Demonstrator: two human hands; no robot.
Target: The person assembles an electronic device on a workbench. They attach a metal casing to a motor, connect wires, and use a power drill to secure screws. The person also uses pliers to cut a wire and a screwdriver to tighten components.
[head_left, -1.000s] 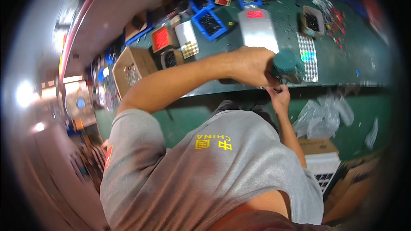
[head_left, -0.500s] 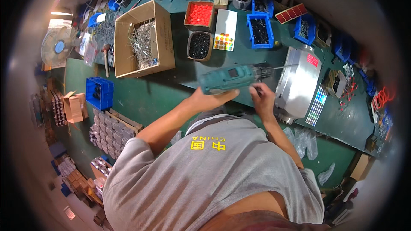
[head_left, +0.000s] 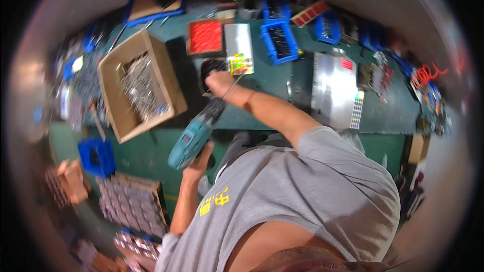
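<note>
A teal power drill (head_left: 190, 143) is in my left hand (head_left: 198, 163), whose fingers wrap its grip. Its long thin bit (head_left: 233, 85) points up and to the right, passing close by my right wrist. My right hand (head_left: 220, 82) is down in a small carton of black parts (head_left: 214, 64); its fingertips are hidden and blurred, so whether it grips anything does not show. Beside that carton lies a white sheet with round coloured stickers (head_left: 238, 40). To the right on the bench sits a silver metal housing (head_left: 330, 90) with a red label.
Left of my hands stands a big cardboard box of metal wire pieces (head_left: 141, 85). A box of red caps (head_left: 205, 36) is behind the carton. Blue bins (head_left: 280, 43) line the back. Grey parts (head_left: 128, 204) are stacked low on the left; a blue crate (head_left: 96, 156) sits above them.
My right hand has gone from near the drill's front into the carton of black parts. The drill has swung left and nearer, away from the housing. The whole view has turned.
</note>
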